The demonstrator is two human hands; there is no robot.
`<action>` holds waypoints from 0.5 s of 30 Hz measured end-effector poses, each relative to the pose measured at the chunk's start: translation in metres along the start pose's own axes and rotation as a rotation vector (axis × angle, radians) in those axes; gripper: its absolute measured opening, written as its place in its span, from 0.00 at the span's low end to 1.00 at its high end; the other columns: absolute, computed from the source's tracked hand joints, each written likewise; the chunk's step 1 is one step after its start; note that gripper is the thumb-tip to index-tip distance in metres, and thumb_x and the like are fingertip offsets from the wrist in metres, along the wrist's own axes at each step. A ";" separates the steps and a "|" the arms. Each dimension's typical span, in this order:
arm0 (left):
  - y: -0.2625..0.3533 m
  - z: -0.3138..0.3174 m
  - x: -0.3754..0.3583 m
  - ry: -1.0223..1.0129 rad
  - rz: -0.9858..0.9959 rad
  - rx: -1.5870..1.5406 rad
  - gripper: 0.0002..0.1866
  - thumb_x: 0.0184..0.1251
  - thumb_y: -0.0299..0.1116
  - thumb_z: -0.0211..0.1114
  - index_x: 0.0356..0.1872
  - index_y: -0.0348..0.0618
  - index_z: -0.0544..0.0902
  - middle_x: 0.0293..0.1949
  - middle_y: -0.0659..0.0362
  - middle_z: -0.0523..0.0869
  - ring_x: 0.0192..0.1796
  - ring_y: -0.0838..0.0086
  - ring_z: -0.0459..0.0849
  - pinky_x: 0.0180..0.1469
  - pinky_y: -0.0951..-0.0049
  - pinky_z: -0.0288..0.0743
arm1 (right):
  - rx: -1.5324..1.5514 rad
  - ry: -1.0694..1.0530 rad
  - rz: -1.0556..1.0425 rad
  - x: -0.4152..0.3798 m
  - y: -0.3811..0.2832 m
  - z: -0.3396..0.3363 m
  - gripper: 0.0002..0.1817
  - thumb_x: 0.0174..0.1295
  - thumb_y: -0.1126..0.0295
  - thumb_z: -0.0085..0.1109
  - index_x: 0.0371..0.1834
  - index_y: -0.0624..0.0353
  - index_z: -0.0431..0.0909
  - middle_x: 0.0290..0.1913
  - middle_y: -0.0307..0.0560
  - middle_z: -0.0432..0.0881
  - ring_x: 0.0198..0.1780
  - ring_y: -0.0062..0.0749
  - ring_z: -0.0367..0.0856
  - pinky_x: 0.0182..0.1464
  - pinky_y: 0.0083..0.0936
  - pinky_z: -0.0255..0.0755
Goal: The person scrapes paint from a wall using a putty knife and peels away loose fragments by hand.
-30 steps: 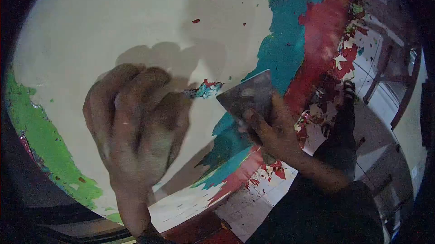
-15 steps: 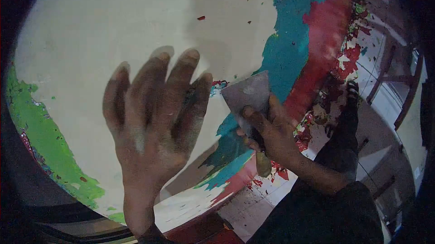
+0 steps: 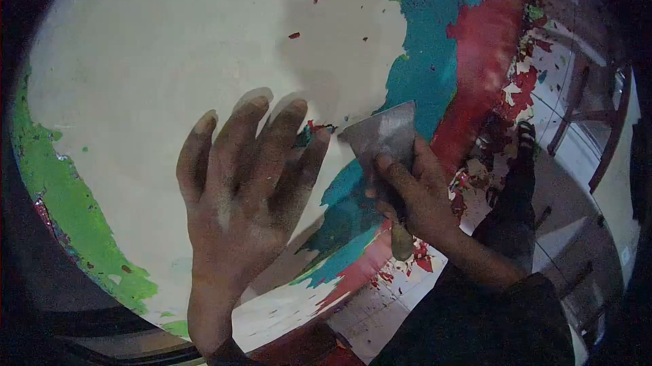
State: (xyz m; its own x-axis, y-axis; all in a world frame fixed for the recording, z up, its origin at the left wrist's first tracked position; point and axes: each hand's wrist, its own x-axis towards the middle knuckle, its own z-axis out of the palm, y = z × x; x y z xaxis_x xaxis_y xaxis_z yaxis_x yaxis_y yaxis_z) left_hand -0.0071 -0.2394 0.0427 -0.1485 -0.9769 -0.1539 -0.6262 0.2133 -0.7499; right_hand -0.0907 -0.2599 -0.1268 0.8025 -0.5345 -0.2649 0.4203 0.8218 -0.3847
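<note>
My left hand (image 3: 241, 220) is spread palm down at a large, curved off-white surface (image 3: 156, 46), its fingers apart and holding nothing. Close by its index fingertip are dark teal and red paint scraps (image 3: 318, 131). My right hand (image 3: 428, 196) grips a paint scraper (image 3: 386, 128) with a wide flat metal blade. The blade points up and overlaps the edge between off-white and a band of teal paint (image 3: 424, 53). Below my fist, the end of the scraper's handle (image 3: 403, 245) sticks out.
A red paint band (image 3: 490, 33) runs outside the teal, and green paint (image 3: 75, 206) covers the left rim. Peeled flakes (image 3: 521, 87) litter the tiled floor (image 3: 564, 244) at right. My foot (image 3: 526, 138) rests there, near wooden furniture (image 3: 614, 128). Small red chips (image 3: 294, 36) lie on the off-white.
My left hand has shifted right and slightly down over the surface, toward the paint scraps. My right hand has moved a little to the right with the scraper, its blade tilting slightly.
</note>
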 end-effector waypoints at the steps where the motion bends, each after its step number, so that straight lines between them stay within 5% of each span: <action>1: 0.000 0.001 0.000 0.021 -0.004 -0.010 0.15 0.47 0.33 0.67 0.38 0.65 0.81 0.50 0.65 0.77 0.53 0.65 0.72 0.56 0.60 0.61 | 0.020 -0.025 0.004 0.001 0.002 -0.004 0.14 0.62 0.68 0.48 0.48 0.60 0.60 0.31 0.43 0.73 0.21 0.18 0.72 0.14 0.12 0.62; 10: 0.001 -0.003 0.017 0.002 -0.192 -0.205 0.14 0.46 0.33 0.67 0.37 0.48 0.79 0.44 0.63 0.78 0.48 0.65 0.74 0.46 0.61 0.67 | 0.047 0.005 -0.017 0.001 0.001 -0.009 0.15 0.61 0.67 0.49 0.48 0.59 0.61 0.32 0.43 0.74 0.23 0.19 0.74 0.14 0.12 0.62; 15: -0.009 -0.019 0.032 -0.152 0.141 -0.125 0.12 0.48 0.33 0.63 0.37 0.45 0.78 0.43 0.61 0.79 0.48 0.67 0.74 0.49 0.63 0.68 | 0.026 0.026 -0.016 -0.003 -0.002 -0.016 0.15 0.61 0.65 0.50 0.47 0.59 0.61 0.28 0.43 0.74 0.19 0.18 0.71 0.13 0.13 0.60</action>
State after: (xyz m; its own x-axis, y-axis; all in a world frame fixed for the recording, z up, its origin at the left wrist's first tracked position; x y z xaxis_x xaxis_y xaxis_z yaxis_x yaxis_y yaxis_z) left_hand -0.0206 -0.2721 0.0571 -0.1304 -0.9264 -0.3533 -0.6988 0.3386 -0.6301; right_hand -0.1005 -0.2633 -0.1399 0.7847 -0.5521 -0.2819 0.4441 0.8180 -0.3657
